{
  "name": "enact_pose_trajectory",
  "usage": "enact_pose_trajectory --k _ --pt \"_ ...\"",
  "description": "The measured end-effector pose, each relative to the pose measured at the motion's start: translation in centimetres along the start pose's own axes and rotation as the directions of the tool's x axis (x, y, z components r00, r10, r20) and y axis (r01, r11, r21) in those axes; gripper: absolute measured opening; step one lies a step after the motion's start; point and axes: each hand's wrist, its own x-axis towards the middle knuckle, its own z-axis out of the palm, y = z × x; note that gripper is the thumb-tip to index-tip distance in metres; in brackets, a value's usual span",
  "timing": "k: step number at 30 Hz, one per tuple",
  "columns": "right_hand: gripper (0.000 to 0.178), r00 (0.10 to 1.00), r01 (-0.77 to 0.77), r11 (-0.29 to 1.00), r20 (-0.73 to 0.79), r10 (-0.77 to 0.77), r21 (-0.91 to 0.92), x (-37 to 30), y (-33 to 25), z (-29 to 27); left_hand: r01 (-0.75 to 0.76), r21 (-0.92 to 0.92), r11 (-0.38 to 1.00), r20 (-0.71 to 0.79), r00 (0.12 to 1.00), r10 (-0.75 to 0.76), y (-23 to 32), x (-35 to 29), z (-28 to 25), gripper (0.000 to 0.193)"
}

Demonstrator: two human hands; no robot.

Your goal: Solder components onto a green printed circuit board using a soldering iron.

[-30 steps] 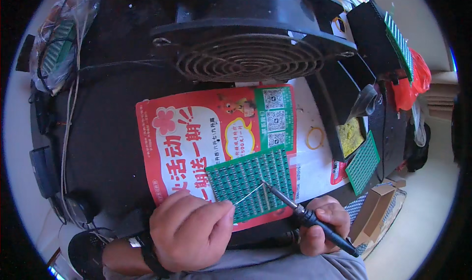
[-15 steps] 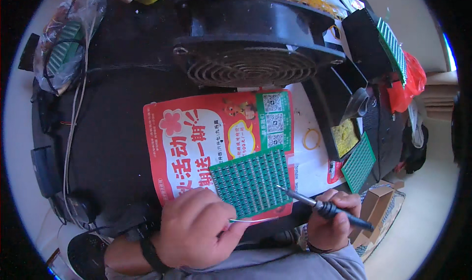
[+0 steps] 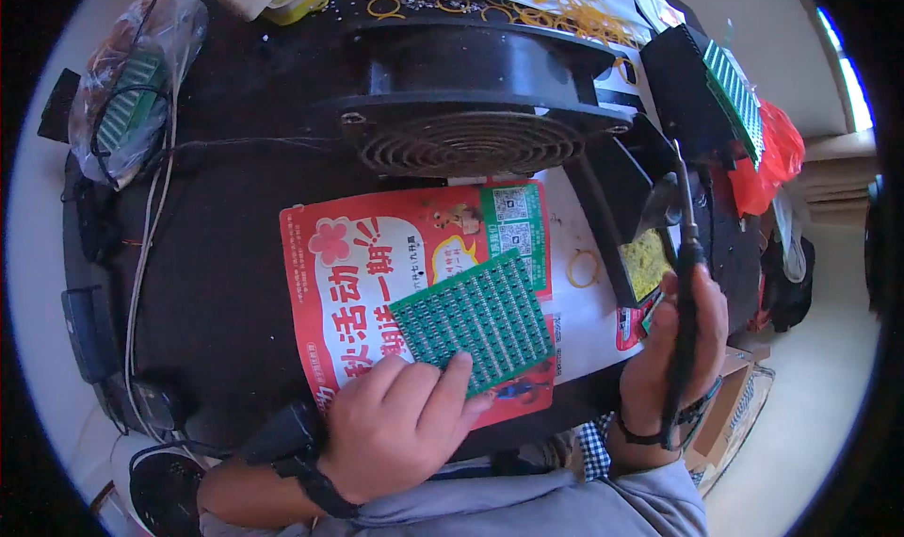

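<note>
A green circuit board panel [image 3: 476,316], covered in rows of small parts, lies tilted on a red and white printed sheet [image 3: 315,254]. My left hand [image 3: 395,429] grips its near-left edge, fingers curled on top and thumb at the near edge. My right hand [image 3: 708,334] is closed round the dark handle of a soldering iron [image 3: 690,226]. The iron stands nearly upright, with its metal tip pointing up and away, off the panel. Close by that hand is a yellow sponge [image 3: 643,266] in a black holder. Another green board there is mostly hidden behind my right hand.
A large black fan [image 3: 480,80] stands beyond the sheet. Yellow rubber bands [image 3: 584,17] lie behind it. Green boards [image 3: 734,94] lean on a black box at the far right, beside a red bag [image 3: 774,165]. Cables and a bagged board [image 3: 132,99] occupy the left.
My right hand has lifted the soldering iron off the panel and turned it upright. The thin wire at my left hand is out of sight; that hand now grips the panel, which has turned slightly.
</note>
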Motion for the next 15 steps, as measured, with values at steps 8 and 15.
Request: enact_pose_trajectory --k 8,15 --pt "0.039 0.981 0.043 0.94 -0.194 0.024 0.337 -3.9 -2.1 -1.0 0.277 -0.556 0.784 0.083 0.957 -0.279 -0.9 0.9 -4.4 0.012" --pt "0.046 0.967 -0.097 0.779 0.244 -0.074 0.619 -6.3 -1.1 -1.6 0.438 -0.527 0.728 0.286 0.898 -0.333 -1.2 0.9 -4.4 0.032"
